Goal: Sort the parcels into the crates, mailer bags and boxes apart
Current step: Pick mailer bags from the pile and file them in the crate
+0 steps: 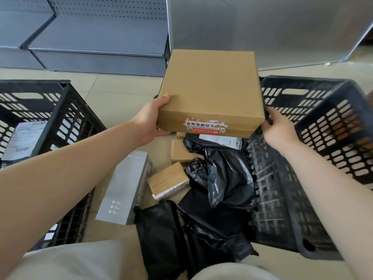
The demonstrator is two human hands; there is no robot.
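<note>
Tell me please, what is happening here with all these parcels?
A person is sorting parcels on the floor between two black crates. Both hands hold a brown box up over the pile: the left hand grips its left edge, and the right hand is at its right edge. The left crate already holds a labelled parcel. Black mailer bags, a grey box and small brown boxes still lie unsorted.

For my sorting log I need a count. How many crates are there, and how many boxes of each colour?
Black crate: 2
Brown cardboard box: 3, one held, two on the floor
Grey box: 1
Total: 6
A sliver under the held box may be a fourth brown one; I cannot tell.
</note>
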